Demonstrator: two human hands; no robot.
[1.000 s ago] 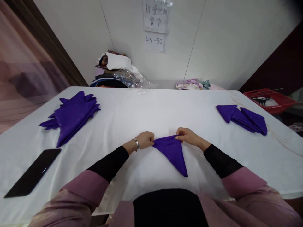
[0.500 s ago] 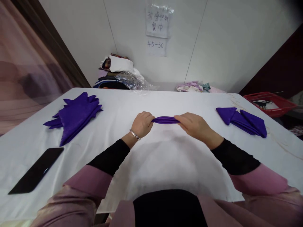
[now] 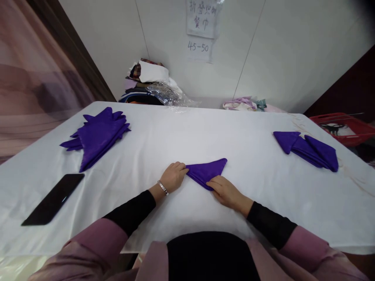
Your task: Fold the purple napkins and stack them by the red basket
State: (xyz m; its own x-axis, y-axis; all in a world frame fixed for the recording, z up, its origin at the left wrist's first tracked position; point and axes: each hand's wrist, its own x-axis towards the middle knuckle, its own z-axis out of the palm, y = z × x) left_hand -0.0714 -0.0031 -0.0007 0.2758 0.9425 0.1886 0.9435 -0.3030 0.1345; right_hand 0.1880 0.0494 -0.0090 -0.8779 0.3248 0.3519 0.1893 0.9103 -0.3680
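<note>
A folded purple cloth napkin (image 3: 208,171) lies in front of me on the white tablecloth, showing a roughly triangular shape with one point at the upper right. My left hand (image 3: 172,176), wearing a silver bracelet at the wrist, is closed on its left corner. At the lower right edge my right hand (image 3: 227,191) pinches the folded layers, its fingers over the top. The thumb of the right hand is mostly hidden.
A pile of folded purple napkins (image 3: 101,134) lies left, above a dark flat phone-like slab (image 3: 54,199). Another folded purple napkin (image 3: 307,150) is at right. Beyond the table are stacked clothes (image 3: 149,84) and a red basket (image 3: 345,130).
The napkin went from a narrow band stretched between both hands to a triangle on the table. Both hands came lower and nearer, the right also moving left. The view shifted slightly.
</note>
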